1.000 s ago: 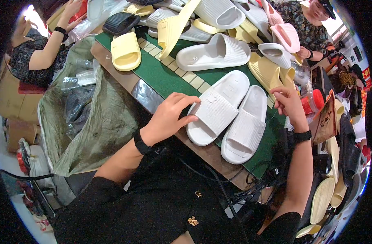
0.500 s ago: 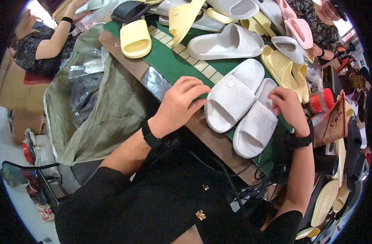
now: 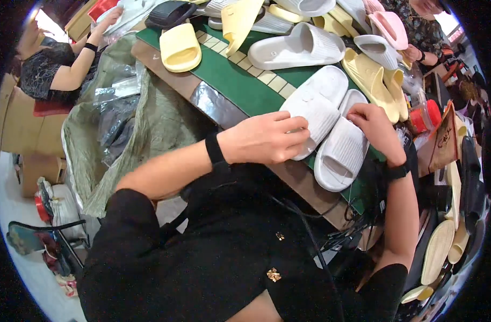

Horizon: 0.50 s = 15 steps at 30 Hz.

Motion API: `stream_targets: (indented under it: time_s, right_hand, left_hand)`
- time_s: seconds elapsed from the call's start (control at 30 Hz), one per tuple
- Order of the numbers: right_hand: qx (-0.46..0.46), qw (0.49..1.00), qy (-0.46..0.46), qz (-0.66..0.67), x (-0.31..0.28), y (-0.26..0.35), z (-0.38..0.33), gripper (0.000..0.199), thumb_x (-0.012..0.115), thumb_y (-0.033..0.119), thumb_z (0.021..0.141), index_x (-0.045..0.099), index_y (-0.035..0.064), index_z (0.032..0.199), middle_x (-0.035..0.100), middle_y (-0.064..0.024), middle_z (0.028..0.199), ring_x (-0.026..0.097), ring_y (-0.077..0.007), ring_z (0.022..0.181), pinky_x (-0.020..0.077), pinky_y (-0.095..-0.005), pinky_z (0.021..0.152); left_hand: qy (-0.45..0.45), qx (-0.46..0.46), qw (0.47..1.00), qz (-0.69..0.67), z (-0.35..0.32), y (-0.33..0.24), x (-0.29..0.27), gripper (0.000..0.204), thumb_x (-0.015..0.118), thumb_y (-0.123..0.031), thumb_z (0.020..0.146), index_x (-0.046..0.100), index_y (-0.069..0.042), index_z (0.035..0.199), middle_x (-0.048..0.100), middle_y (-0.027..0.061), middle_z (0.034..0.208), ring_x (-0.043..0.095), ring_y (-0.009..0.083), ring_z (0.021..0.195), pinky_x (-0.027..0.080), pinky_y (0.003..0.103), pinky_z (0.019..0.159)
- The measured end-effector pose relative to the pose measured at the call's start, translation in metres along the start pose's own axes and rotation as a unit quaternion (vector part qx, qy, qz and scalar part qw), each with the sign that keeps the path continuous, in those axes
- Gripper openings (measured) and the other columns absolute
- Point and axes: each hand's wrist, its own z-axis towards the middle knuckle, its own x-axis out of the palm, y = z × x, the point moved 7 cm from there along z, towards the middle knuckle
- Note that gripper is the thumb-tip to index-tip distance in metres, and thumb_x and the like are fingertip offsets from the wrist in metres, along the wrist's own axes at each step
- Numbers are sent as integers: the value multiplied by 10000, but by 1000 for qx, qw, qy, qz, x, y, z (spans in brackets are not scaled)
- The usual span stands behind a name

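A pair of pale grey slide sandals lies side by side on the green mat (image 3: 224, 88), toes toward me. My left hand (image 3: 272, 138) is curled with its fingertips drawn together, over the near left part of the left slide (image 3: 312, 107), covering some of its strap and toe. Whether anything is between those fingers is hidden. My right hand (image 3: 378, 131) has its fingers bent in a pinch at the far edge of the right slide's (image 3: 342, 153) ribbed strap; what they grip, if anything, does not show.
Yellow slides (image 3: 181, 48), a grey slide (image 3: 299, 48) and pink slides (image 3: 389, 29) crowd the table's far side. A large sack (image 3: 165, 115) stands left of the table. A red-lidded jar (image 3: 425, 117) is at right. Two other people work across and at left.
My left hand has moved right and nearer, from beside the left slide to over it, its fingers curling in. My right hand has shifted slightly and stays at the right slide's strap.
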Motion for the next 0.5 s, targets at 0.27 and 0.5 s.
stream_targets:
  time_s: [0.27,0.5]
  right_hand:
    - [11,1000,16,18,5,-7,2,162,652,137,865,708,-1,929,696,-169,816,679,-292,753,521,-369,706]
    - [28,993,27,113,9,-23,2,132,630,85,906,671,-40,901,643,-32,756,558,-89,738,467,-269,688]
  left_hand:
    - [104,90,990,-3,7,-4,18,161,611,-178,738,664,-74,850,628,47,1035,578,161,916,466,279,747]
    - [-33,-115,942,-312,22,3,7,142,641,-33,820,609,-18,958,656,115,1086,665,293,967,549,378,805]
